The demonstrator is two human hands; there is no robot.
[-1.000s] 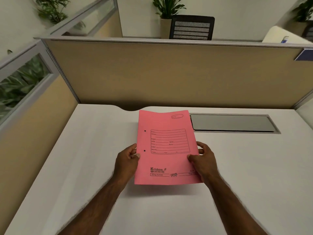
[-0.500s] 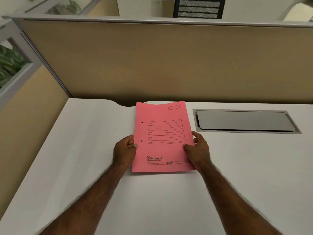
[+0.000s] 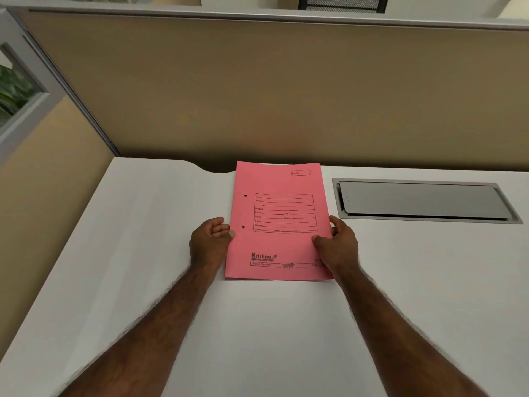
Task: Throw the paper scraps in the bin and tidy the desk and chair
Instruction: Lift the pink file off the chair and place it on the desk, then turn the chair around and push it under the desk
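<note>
A pink file folder (image 3: 279, 222) with a printed form and the word Krishna lies on the white desk (image 3: 143, 253), its top edge near the back partition. My left hand (image 3: 210, 242) pinches the folder's left edge, thumb on the edge and fingers curled. My right hand (image 3: 339, 245) grips the right edge with the thumb on top of the cover. No paper scraps, bin or desk chair are in view.
A grey metal cable flap (image 3: 423, 200) is set into the desk to the right of the folder. Beige partitions (image 3: 286, 96) close off the back and left sides. A black mesh chair back (image 3: 340, 2) shows beyond the partition.
Both hands have moved the folder away from me toward the back partition and lowered it flatter onto the desk. My view has tilted down.
</note>
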